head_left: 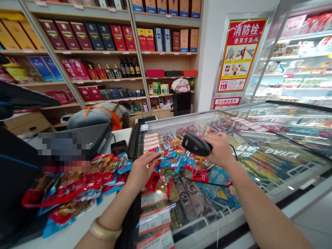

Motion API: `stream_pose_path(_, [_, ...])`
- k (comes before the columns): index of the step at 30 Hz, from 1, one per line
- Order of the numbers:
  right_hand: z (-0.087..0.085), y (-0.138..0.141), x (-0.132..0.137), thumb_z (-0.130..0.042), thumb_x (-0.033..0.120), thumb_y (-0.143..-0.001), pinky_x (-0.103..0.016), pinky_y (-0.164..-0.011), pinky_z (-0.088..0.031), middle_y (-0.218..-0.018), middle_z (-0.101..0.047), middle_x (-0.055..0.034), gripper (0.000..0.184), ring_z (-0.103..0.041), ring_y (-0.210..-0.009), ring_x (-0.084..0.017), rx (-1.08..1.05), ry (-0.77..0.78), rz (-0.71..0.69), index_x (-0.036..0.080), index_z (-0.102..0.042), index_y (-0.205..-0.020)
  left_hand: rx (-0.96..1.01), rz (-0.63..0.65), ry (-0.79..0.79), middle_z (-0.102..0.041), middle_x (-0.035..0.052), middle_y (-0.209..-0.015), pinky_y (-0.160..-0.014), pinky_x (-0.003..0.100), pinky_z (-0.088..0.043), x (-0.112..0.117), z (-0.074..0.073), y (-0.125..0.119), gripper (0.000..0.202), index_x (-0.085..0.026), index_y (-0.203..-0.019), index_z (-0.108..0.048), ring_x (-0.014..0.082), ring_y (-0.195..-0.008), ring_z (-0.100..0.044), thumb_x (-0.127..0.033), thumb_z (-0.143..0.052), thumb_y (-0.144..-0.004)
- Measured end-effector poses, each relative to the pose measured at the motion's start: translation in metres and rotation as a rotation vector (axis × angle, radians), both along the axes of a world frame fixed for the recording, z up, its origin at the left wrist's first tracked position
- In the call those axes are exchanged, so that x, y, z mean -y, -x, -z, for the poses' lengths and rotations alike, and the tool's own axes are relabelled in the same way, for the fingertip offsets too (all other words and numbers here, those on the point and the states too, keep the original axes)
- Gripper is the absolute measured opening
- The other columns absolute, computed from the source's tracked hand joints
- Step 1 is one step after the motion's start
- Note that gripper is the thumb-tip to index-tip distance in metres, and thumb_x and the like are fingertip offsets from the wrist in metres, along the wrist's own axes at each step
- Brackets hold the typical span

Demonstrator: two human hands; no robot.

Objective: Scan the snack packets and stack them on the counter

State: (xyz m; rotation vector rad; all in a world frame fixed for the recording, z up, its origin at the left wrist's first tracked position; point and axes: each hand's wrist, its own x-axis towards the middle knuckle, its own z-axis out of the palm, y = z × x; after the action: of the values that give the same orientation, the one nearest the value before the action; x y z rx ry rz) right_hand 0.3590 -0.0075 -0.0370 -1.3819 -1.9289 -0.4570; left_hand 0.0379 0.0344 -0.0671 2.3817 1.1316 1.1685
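Observation:
My right hand (pixel 219 148) is wrapped round the handle of a black barcode scanner (pixel 195 143), whose head points left above the freezer's glass top. A black cable (pixel 212 183) loops from it across the glass. Beneath and beside the scanner lie small snack packets (pixel 169 160) in red and blue wrappers, loosely piled on the glass. At the left edge of this pile is my left hand (pixel 144 169), its fingers stretched out over the packets. Whether the fingertips touch one I cannot tell. A larger heap of similar packets (pixel 88 180) lies on the counter to the left.
The glass-topped freezer (pixel 197 221) holds frozen goods and carries price labels (pixel 155 221) along its left side. A monitor (pixel 101 138) stands on the white counter (pixel 85 226). Behind it, a person (pixel 93 117) with orange straps bends down by shelves of boxes and bottles.

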Motion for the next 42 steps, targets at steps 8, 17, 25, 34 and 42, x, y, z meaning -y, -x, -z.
stream_pose_path(8, [0.016, -0.032, -0.017, -0.064, 0.039, -0.073, -0.038, -0.081, -0.03, -0.092, -0.077, -0.0088, 0.026, -0.065, -0.085, -0.027, -0.076, 0.048, 0.291, 0.022, -0.073, -0.091, -0.391, 0.246, 0.05, -0.047, 0.0134, -0.158, -0.119, 0.054, -0.038, 0.007, 0.008, -0.012, 0.067, -0.028, -0.15, -0.051, 0.0297, -0.145, -0.046, -0.047, -0.068, -0.089])
stream_pose_path(17, [0.024, -0.037, -0.023, -0.062, 0.048, -0.076, -0.035, -0.075, -0.029, -0.081, -0.075, -0.0086, 0.031, -0.063, -0.079, -0.026, -0.088, 0.017, 0.333, 0.021, -0.073, -0.085, -0.215, -0.725, -0.193, -0.071, 0.0187, -0.121, -0.103, 0.061, -0.043, -0.005, -0.034, 0.062, 0.038, -0.019, -0.116, -0.074, 0.0389, -0.114, -0.062, -0.036, -0.054, -0.088])
stream_pose_path(25, [0.03, -0.032, -0.025, -0.063, 0.036, -0.071, -0.035, -0.076, -0.031, -0.093, -0.079, -0.0065, 0.029, -0.067, -0.085, -0.025, -0.067, 0.05, 0.322, 0.023, -0.075, -0.094, -0.362, -1.102, 0.122, -0.069, 0.0262, -0.113, -0.096, 0.079, -0.03, -0.014, -0.027, 0.143, 0.048, -0.017, -0.064, -0.066, 0.056, -0.123, -0.049, -0.065, -0.068, -0.071])
stream_pose_path(34, [0.029, -0.028, -0.025, -0.064, 0.03, -0.069, -0.036, -0.08, -0.035, -0.101, -0.079, -0.0077, 0.041, -0.07, -0.095, -0.028, -0.083, 0.091, 0.329, 0.023, -0.076, -0.107, -0.26, -0.983, -0.011, -0.069, 0.0254, -0.114, -0.095, 0.069, -0.038, -0.015, -0.019, 0.13, 0.025, -0.017, -0.064, -0.07, 0.05, -0.112, -0.059, -0.034, -0.06, -0.08])
stream_pose_path(42, [0.026, -0.026, -0.024, -0.064, 0.032, -0.069, -0.035, -0.081, -0.036, -0.096, -0.079, -0.0083, 0.035, -0.069, -0.09, -0.027, -0.131, 0.029, 0.3, 0.022, -0.076, -0.1, 0.357, -0.901, -0.181, -0.068, 0.0078, -0.091, -0.089, 0.048, -0.048, 0.0, -0.057, 0.099, 0.021, -0.021, -0.088, -0.07, 0.0303, -0.094, -0.061, -0.036, -0.055, -0.09])
